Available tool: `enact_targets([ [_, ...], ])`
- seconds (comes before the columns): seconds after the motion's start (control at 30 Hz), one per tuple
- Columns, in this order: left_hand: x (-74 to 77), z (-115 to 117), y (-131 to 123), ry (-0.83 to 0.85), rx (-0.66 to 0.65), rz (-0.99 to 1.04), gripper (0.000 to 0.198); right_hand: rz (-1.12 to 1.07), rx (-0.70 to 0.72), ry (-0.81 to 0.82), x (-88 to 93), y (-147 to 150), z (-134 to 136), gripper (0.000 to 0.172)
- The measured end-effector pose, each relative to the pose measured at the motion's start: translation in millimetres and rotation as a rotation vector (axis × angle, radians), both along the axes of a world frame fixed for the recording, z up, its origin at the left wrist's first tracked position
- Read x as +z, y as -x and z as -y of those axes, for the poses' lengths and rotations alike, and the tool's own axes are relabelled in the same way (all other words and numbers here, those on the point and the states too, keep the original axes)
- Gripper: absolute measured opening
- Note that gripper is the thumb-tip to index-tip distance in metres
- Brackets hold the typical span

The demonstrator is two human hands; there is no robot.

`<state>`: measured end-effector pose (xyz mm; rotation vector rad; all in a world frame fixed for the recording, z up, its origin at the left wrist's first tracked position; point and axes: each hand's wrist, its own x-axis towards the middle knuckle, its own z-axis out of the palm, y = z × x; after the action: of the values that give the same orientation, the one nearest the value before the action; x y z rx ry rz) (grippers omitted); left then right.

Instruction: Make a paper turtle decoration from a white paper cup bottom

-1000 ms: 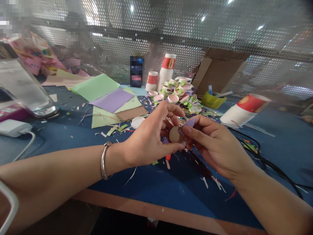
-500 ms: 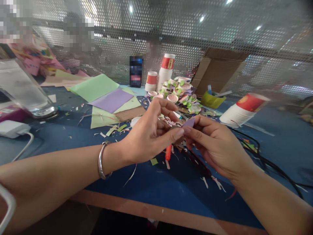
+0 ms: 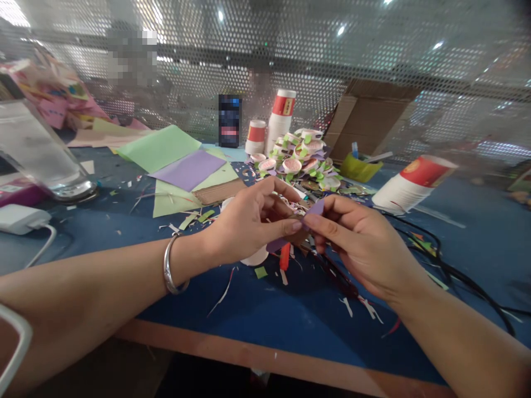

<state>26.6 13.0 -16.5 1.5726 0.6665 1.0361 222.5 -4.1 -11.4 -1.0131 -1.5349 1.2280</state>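
Over the table's middle, a strip of purple paper (image 3: 316,209) is pinched between the fingertips of both hands. My left hand (image 3: 244,224), with a silver bangle at its wrist, grips it by thumb and fingers; my right hand (image 3: 359,237) pinches it close beside. One end of the strip rises above the right thumb, while another purple part shows below the left thumb. Partly hidden under my left hand is a white round thing (image 3: 254,257), perhaps a paper cup. Below the fingers lie a red-orange stick-like piece (image 3: 285,256) and paper scraps (image 3: 261,272).
Behind my hands sits a pile of cut cup pieces (image 3: 307,152) with green tabs. Stacked paper cups (image 3: 279,130) stand behind; another cup stack (image 3: 409,188) leans right. Coloured sheets (image 3: 166,146), a glass (image 3: 62,160) and a charger (image 3: 25,218) are left; black cables (image 3: 452,271) run right.
Both hands stay close together; the fingertips and purple strip have shifted slightly left. More of the strip shows below the left thumb, and the white round thing under the left hand has come into view.
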Motion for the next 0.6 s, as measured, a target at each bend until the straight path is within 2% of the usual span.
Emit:
enact_targets([
  [0.2, 0.5, 0.6, -0.7, 0.013, 0.016, 0.02, 0.024, 0.025, 0.009, 0.009, 0.1, -0.2, 0.1, 0.017],
  [0.3, -0.2, 1.5, -1.0, 0.018, 0.068, -0.005, 0.022, 0.032, 0.006, 0.002, 0.0, -0.6, 0.4, 0.017],
  [0.6, -1.3, 6.5, -4.5, 0.118, 0.111, 0.052, 0.02, 0.059, -0.025, -0.043, 0.1, 0.6, 0.8, 0.016],
])
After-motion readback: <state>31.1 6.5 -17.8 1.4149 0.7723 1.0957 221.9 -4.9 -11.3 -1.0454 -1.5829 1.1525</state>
